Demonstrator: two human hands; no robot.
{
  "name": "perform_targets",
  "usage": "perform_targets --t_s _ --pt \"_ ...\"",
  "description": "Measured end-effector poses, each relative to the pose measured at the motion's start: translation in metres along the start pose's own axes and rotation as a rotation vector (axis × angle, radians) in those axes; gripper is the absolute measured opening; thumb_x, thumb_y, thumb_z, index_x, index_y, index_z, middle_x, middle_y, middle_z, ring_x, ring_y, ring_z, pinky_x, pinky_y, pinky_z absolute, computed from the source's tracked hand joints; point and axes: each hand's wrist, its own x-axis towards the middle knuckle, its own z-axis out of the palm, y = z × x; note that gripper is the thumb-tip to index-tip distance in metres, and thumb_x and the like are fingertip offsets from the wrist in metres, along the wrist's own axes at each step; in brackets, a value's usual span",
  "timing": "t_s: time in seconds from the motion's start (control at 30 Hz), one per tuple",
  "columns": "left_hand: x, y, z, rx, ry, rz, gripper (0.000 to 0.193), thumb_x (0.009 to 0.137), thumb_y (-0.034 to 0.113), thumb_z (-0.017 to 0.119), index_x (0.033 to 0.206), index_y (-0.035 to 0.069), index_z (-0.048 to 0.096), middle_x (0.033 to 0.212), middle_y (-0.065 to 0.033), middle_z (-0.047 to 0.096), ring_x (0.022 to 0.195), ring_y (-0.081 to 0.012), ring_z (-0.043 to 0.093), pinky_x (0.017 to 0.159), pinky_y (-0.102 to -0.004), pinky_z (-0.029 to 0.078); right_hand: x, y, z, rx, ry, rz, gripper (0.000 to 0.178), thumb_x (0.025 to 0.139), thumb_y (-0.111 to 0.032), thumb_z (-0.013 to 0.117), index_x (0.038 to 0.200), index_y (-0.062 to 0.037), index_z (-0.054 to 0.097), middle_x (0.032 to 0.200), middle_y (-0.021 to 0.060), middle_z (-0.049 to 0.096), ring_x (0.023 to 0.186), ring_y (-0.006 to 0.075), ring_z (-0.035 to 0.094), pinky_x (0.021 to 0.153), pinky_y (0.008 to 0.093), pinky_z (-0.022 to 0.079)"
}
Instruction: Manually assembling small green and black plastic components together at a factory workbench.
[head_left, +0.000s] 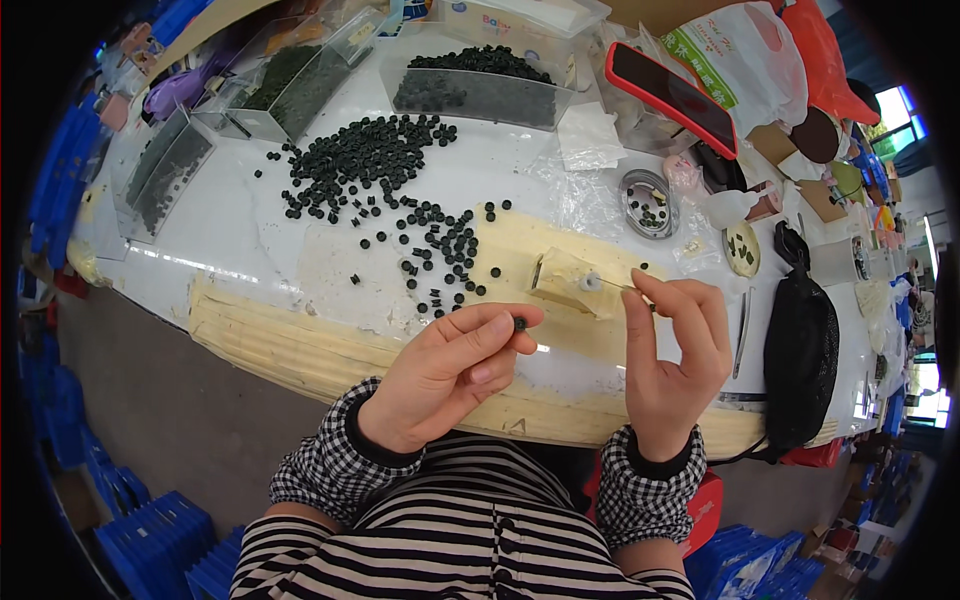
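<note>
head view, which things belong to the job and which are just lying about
Likely the job:
- small round black pieces
- pale yellow boxy block
- thin straight rod

Likely just lying about:
- red-edged rectangular phone
- black mesh pouch
- white plastic bag

dark piece point(520, 324): partly hidden, left hand point(450, 370) | striped shirt point(450, 520): cut off below

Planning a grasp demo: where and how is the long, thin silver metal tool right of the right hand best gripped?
Probably mid-length, pinched across its narrow width, from above and the left: the long, thin silver metal tool lies lengthwise roughly front to back, with the black mesh bag close on its right.
</note>
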Motion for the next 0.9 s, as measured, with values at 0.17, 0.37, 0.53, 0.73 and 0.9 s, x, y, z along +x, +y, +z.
perform_targets --t_s 0.17,0.37,0.53,0.73,0.9 --pt "0.0 -0.003 -0.004 0.0 -0.071 0.018 0.028 0.099 0.013 0.052 0.123 0.0 0.058 0.1 -0.0071 0.065 0.063 -0.0042 0.04 0.059 -0.0177 0.037 -0.003 -0.018 -0.007 0.299 0.011 0.074 0.014 0.077 0.001 0.072 0.091 0.0004 0.068 0.083 0.0084 0.06 0.076 0.0189 0.057 0.066 0.0268 0.045" --pt "0.0 -0.005 -0.005 0.046 -0.112 0.059 0.03 0.096 0.006 0.054 0.125 0.001 0.057 0.108 -0.0085 0.066 0.064 -0.0045 0.04 0.061 -0.0177 0.039 -0.016 -0.024 0.008 0.818 -0.069 0.316 0.01 0.091 -0.001 0.059 0.1 0.0031 0.057 0.091 0.0112 0.061 0.084 0.017 0.063 0.077 0.0261 0.049" --pt "0.001 -0.006 -0.007 0.047 -0.128 0.075 0.03 0.096 0.006 0.055 0.126 0.001 0.057 0.109 -0.0084 0.065 0.064 -0.0042 0.041 0.06 -0.0174 0.038 -0.019 -0.022 0.012 0.837 -0.163 0.275 0.009 0.095 -0.001 0.053 0.102 0.0044 0.054 0.097 0.0125 0.061 0.09 0.0172 0.065 0.08 0.0269 0.051" --pt "0.001 -0.006 -0.006 0.049 -0.134 0.074 0.03 0.096 0.006 0.055 0.125 0.002 0.058 0.11 -0.0075 0.064 0.065 -0.004 0.041 0.059 -0.0173 0.038 -0.02 -0.022 0.014 0.847 -0.162 0.258 0.009 0.095 0.001 0.053 0.102 0.0052 0.054 0.097 0.0127 0.061 0.09 0.0176 0.065 0.078 0.0264 0.052" --pt "0.001 -0.006 -0.004 0.044 -0.14 0.084 0.029 0.096 0.006 0.055 0.125 0.002 0.058 0.108 -0.0064 0.064 0.065 -0.004 0.041 0.059 -0.0174 0.038 -0.022 -0.021 0.015 0.843 -0.161 0.26 0.009 0.094 0.001 0.054 0.101 0.0056 0.055 0.097 0.0127 0.061 0.09 0.0179 0.065 0.078 0.0267 0.053"
